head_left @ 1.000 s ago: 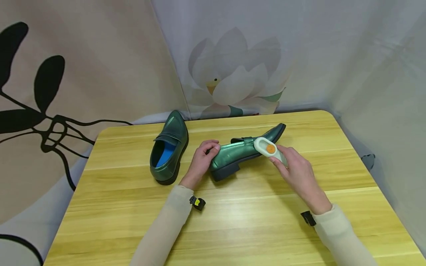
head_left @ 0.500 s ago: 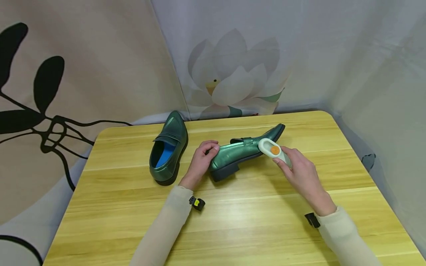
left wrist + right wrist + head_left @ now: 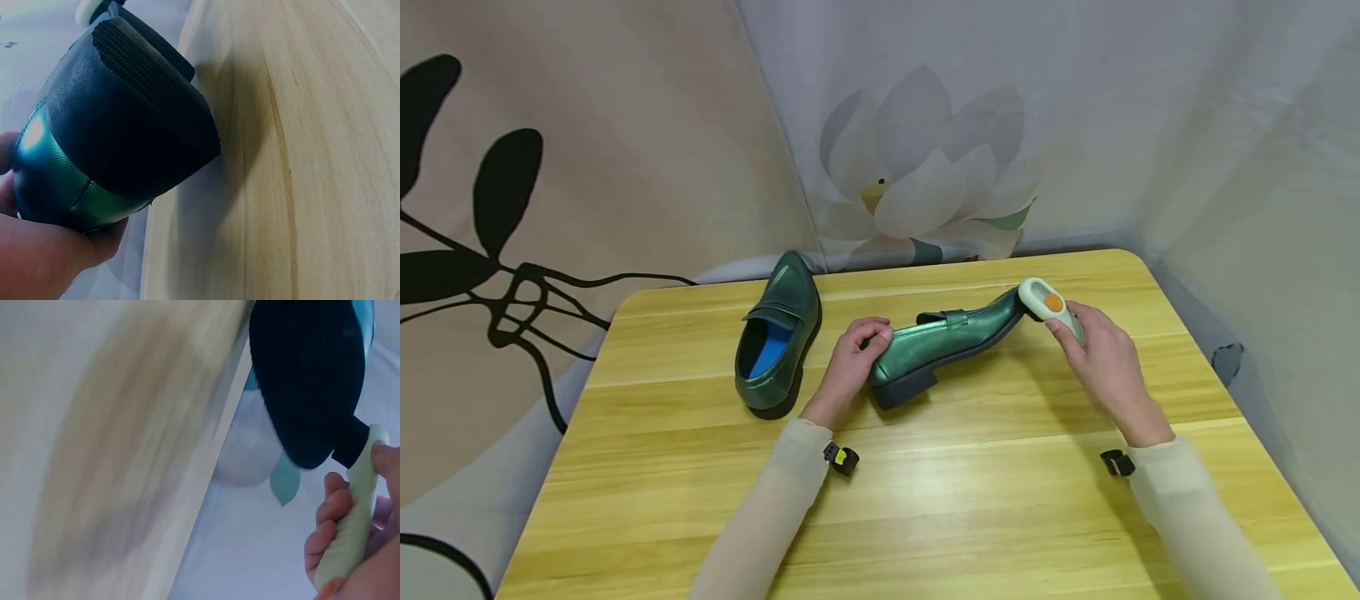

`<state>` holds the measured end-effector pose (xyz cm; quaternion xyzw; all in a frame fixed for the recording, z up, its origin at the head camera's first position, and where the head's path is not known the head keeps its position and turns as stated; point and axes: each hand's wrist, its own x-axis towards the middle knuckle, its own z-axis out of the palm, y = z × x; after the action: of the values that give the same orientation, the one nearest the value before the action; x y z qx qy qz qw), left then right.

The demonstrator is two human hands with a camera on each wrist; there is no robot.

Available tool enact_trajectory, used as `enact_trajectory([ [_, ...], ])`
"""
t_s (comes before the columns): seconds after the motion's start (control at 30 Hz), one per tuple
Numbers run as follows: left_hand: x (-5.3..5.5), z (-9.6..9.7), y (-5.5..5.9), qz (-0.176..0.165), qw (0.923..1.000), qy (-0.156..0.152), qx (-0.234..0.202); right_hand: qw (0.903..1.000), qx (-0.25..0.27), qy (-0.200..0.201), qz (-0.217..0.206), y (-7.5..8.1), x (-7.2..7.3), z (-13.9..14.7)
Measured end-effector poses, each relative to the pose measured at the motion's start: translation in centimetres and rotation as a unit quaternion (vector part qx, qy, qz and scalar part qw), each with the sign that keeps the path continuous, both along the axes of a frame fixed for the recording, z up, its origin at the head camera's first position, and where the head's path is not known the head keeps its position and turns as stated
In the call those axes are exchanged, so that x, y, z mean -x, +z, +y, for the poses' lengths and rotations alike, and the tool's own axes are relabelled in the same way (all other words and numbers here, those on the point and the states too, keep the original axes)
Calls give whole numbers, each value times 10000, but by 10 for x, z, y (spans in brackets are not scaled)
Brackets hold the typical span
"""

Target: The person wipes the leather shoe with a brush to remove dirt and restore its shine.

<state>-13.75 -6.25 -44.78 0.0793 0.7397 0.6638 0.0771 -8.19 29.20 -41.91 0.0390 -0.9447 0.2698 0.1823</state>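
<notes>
My left hand (image 3: 850,362) grips the heel end of a green loafer (image 3: 943,340), its thumb and fingers around the back rim. In the left wrist view the loafer's black heel (image 3: 125,119) is raised off the table and tilted. A pale green brush (image 3: 1051,307) with an orange button and dark bristles is held by its handle in my right hand (image 3: 1108,367). Its bristles (image 3: 351,442) touch the loafer's toe tip, as the right wrist view shows. The other green loafer (image 3: 781,333), with a blue insole, stands upright to the left of my left hand.
Everything is over a wooden table (image 3: 925,517) with rounded far corners. Behind it hangs a pale curtain (image 3: 1075,125) printed with a flower and dark leaves. Both wrists wear small black cameras on bands.
My right hand has moved the brush right and away from me, from the loafer's front side to its toe tip. The left hand and both loafers have stayed almost still.
</notes>
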Motion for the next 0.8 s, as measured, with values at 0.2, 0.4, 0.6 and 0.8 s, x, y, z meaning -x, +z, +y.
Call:
enact_trajectory([
  [0.2,1,0,0,5,9999,-129,47,9995,108,-128,-276,3,9,13],
  [0.4,-2,-3,0,-61,9990,-325,311,9995,149,-166,-243,2,4,7],
  [0.6,-4,-4,0,-9,9984,-354,452,9998,-33,189,111,0,-10,-25],
  [0.8,-6,-3,-2,321,9977,-295,527,9972,-320,664,83,2,-17,-54],
])
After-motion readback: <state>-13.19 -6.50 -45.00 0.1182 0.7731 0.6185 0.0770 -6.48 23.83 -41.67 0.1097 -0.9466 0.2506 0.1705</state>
